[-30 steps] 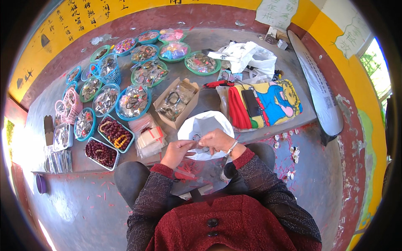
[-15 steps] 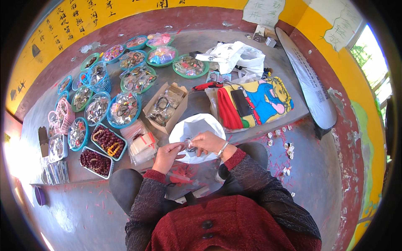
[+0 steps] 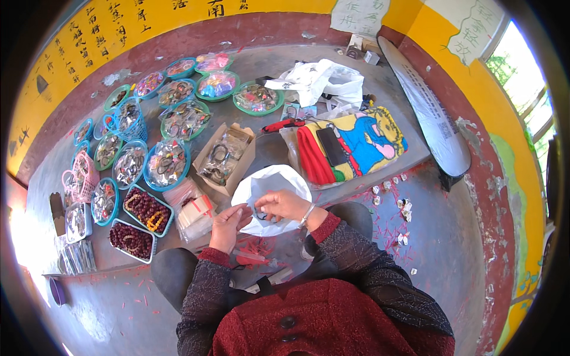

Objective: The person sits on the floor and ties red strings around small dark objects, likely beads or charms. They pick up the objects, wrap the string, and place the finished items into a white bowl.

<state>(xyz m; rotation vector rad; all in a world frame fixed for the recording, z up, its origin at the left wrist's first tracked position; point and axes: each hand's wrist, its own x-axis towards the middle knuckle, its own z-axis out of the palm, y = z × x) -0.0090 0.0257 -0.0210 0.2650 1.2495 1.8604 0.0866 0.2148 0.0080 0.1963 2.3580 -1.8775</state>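
Observation:
My left hand point(image 3: 227, 226) is raised at the left edge of a white plastic bag point(image 3: 291, 181) that stands with its mouth open between my knees. Its thumb and fingers are pressed together; whatever lies between them is too small to make out. Over the bag's mouth reaches my right hand point(image 3: 288, 206), a bracelet on its wrist, with fingers bent and slightly apart and nothing visible in them. A dark loop-shaped item point(image 3: 260, 215) shows inside the bag, just under the right fingers.
An open cardboard box point(image 3: 227, 159) of small packaged items stands behind the bag. Clear resealable bags point(image 3: 193, 215) lie left. Several baskets of packets and trays of beads point(image 3: 147, 207) fill the left side. A colourful towel point(image 3: 356, 145) bearing a dark phone point(image 3: 331, 146) lies right.
My fingertips have moved from close together to slightly apart. The right fingers have loosened from a pinch. The whole view has shifted a little, moving the scene left.

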